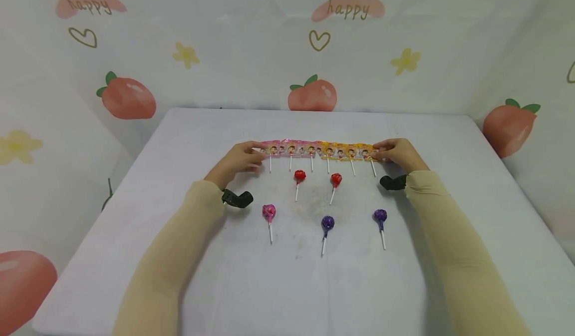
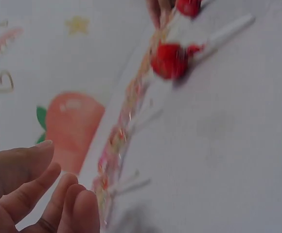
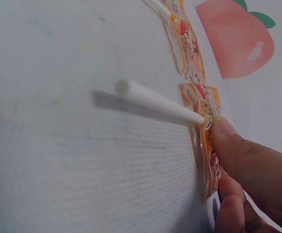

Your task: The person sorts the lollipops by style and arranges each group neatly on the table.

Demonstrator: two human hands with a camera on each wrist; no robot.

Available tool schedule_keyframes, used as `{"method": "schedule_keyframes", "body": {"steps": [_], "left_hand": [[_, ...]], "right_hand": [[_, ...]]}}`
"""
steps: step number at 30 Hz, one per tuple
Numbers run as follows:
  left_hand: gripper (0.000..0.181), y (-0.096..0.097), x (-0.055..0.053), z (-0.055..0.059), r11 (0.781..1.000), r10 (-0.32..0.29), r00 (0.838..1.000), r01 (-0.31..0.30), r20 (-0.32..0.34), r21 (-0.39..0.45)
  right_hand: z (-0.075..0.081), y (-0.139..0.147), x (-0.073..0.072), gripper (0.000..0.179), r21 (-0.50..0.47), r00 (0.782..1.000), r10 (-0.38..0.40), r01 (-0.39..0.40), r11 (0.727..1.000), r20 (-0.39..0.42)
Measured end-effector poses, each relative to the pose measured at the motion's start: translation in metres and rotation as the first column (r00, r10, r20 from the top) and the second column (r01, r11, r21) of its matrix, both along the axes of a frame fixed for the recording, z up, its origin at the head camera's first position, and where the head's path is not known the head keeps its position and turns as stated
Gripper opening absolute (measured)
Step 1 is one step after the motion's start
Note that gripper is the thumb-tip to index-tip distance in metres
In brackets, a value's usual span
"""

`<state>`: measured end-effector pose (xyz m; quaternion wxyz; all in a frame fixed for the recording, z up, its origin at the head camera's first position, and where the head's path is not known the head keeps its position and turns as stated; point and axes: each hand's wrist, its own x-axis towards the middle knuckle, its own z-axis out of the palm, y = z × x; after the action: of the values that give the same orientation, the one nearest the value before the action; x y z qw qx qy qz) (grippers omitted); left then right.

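A row of flat lollipops in clear printed wrappers runs across the table, pink-wrapped ones at left and orange-wrapped ones at right, sticks toward me. At the row's right end, my right hand pinches the last orange-wrapped lollipop, thumb on its front and fingers behind. My left hand is by the left end, beside the outermost pink-wrapped one. Its fingers are loosely bent, with a gap to the thumb. Nearer me lie two round red lollipops.
Closer to the front are a round pink lollipop and two purple ones, one in the middle and one at right. A white cloth covers the table. Behind it hangs a peach-patterned backdrop.
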<state>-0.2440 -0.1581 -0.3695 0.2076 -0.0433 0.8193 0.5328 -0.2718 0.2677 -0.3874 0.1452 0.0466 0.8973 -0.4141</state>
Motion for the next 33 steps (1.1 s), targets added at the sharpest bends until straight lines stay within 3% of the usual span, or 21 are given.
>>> {"method": "schedule_keyframes", "body": {"steps": [5,8,12,15,20,23,28,33], "left_hand": [[0.043,0.008,0.024,0.016,0.99,-0.137,0.989,0.138,-0.049,0.009],[0.043,0.01,0.042,0.022,0.975,-0.221,0.97,0.223,-0.098,0.005],[0.042,0.009,0.061,0.023,0.952,-0.305,0.944,0.298,-0.124,-0.069],[0.041,0.007,0.071,0.018,0.92,-0.368,0.924,0.347,-0.102,-0.182],[0.037,0.009,0.085,0.008,0.844,-0.463,0.886,0.434,-0.021,-0.317],[0.031,0.012,0.092,0.004,0.822,-0.482,0.876,0.443,-0.022,-0.358],[0.024,0.018,0.097,0.0,0.825,-0.497,0.862,0.434,-0.1,-0.363],[0.023,0.032,0.099,-0.001,0.84,-0.513,0.846,0.461,-0.144,-0.288]], "right_hand": [[0.002,-0.001,0.001,0.053,-0.017,1.0,-0.013,0.013,1.0,0.009],[0.003,-0.001,0.002,0.053,-0.029,1.0,-0.008,0.008,1.0,0.005],[0.002,-0.002,0.002,0.052,-0.039,1.0,0.003,-0.003,0.999,0.001],[0.0,-0.001,0.002,0.049,-0.015,1.0,0.008,-0.009,1.0,-0.008],[-0.001,0.0,0.001,0.046,0.012,1.0,0.007,-0.007,1.0,-0.021],[-0.002,0.0,0.002,0.046,0.01,1.0,0.009,-0.009,1.0,-0.027],[-0.002,0.0,0.002,0.046,-0.002,0.999,0.018,-0.018,1.0,-0.037],[-0.003,0.0,0.001,0.045,0.01,0.999,0.018,-0.018,1.0,-0.042]]}}
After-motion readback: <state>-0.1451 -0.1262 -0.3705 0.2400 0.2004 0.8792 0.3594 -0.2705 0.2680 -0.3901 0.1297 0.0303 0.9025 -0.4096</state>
